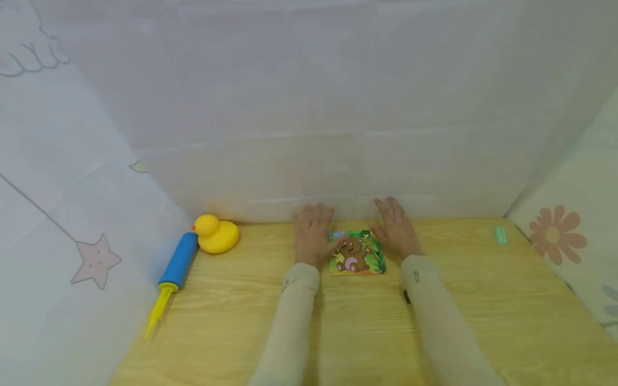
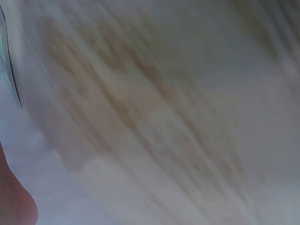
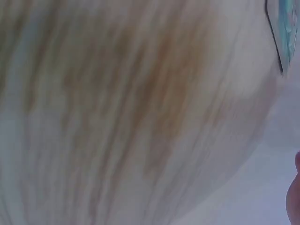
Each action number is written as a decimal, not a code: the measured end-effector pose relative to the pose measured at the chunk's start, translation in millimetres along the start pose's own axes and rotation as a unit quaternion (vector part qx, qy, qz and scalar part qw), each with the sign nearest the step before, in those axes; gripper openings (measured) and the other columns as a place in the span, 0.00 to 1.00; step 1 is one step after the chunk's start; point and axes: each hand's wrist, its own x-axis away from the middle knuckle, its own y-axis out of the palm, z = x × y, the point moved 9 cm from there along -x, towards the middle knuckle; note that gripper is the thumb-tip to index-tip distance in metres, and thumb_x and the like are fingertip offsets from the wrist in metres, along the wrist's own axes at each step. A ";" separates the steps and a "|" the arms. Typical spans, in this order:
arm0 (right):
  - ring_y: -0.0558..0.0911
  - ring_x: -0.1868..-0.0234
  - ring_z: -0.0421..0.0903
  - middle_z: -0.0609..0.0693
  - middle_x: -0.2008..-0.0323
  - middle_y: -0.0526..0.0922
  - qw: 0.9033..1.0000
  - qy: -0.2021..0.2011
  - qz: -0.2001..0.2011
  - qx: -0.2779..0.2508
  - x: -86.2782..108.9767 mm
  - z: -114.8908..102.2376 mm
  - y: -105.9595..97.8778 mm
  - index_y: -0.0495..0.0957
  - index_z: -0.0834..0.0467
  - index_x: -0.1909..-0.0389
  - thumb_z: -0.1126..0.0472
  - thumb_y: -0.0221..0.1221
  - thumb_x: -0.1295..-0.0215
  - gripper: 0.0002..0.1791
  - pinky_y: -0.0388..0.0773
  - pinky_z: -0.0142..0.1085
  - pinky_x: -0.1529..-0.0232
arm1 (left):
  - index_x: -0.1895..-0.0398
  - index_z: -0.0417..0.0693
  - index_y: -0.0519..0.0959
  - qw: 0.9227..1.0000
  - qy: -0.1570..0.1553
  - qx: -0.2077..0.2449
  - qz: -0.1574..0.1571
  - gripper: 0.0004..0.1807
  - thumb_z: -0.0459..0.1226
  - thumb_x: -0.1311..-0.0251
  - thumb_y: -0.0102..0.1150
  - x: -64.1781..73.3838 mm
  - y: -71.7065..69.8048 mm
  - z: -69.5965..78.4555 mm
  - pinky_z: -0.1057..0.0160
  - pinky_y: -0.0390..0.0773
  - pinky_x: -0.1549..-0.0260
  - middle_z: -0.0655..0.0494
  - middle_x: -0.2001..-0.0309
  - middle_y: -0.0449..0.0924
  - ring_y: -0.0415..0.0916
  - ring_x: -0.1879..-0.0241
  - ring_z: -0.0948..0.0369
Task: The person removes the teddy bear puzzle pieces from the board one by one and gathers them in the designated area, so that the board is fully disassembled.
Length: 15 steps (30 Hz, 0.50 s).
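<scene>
A flat picture board [image 1: 354, 265] with a brown bear among green leaves lies on the wooden table. To its left my left hand [image 1: 311, 238] rests with fingers spread, its thumb reaching over the board's upper left part. My right hand [image 1: 398, 233] is at the board's right edge, fingers extended toward the back wall; whether it touches the board is unclear. The left wrist view catches the board's edge [image 2: 5, 61] and a bit of thumb [image 2: 16, 199]. In the right wrist view, the board's edge [image 3: 285, 33] and a fingertip [image 3: 294, 201] show at the right.
A yellow toy duck [image 1: 218, 236] sits at the back left, beside a blue and yellow hand pump [image 1: 179, 261]. A small mint-green ridged piece [image 1: 500, 235] lies at the back right. Pale fabric walls [image 1: 309, 107] border the table [image 1: 357, 332] at the back and sides.
</scene>
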 end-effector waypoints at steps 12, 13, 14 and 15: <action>0.66 0.27 0.65 0.64 0.25 0.62 0.987 0.066 -0.070 -0.127 -1.5 -0.7 12.3 0.54 0.57 0.21 0.49 0.56 0.24 0.37 0.65 0.61 0.28 | 0.20 0.71 0.55 0.994 0.007 0.098 -0.054 0.53 0.81 0.47 0.43 1.5 7.6 18.1 0.36 0.50 0.24 0.57 0.18 0.51 0.45 0.19 0.41; 0.69 0.29 0.65 0.64 0.27 0.65 0.986 0.070 -0.075 -0.134 -2.0 -0.4 14.5 0.57 0.59 0.22 0.50 0.56 0.24 0.36 0.66 0.61 0.30 | 0.21 0.72 0.57 0.992 0.005 0.112 -0.065 0.52 0.81 0.47 0.44 2.0 8.5 20.1 0.35 0.49 0.24 0.59 0.19 0.54 0.46 0.19 0.42; 0.71 0.30 0.64 0.65 0.29 0.68 0.984 0.074 -0.081 -0.141 -2.7 -0.1 17.0 0.59 0.61 0.23 0.50 0.56 0.24 0.35 0.68 0.60 0.31 | 0.22 0.73 0.59 0.990 0.006 0.124 -0.073 0.51 0.81 0.48 0.45 2.6 9.3 22.7 0.33 0.49 0.25 0.60 0.20 0.56 0.47 0.19 0.44; 0.74 0.33 0.64 0.65 0.31 0.71 0.983 0.077 -0.085 -0.145 -3.1 0.5 19.6 0.62 0.62 0.25 0.50 0.56 0.24 0.34 0.70 0.60 0.32 | 0.23 0.73 0.62 0.988 0.006 0.134 -0.080 0.50 0.80 0.48 0.46 3.1 9.7 25.6 0.33 0.49 0.25 0.61 0.21 0.59 0.49 0.19 0.45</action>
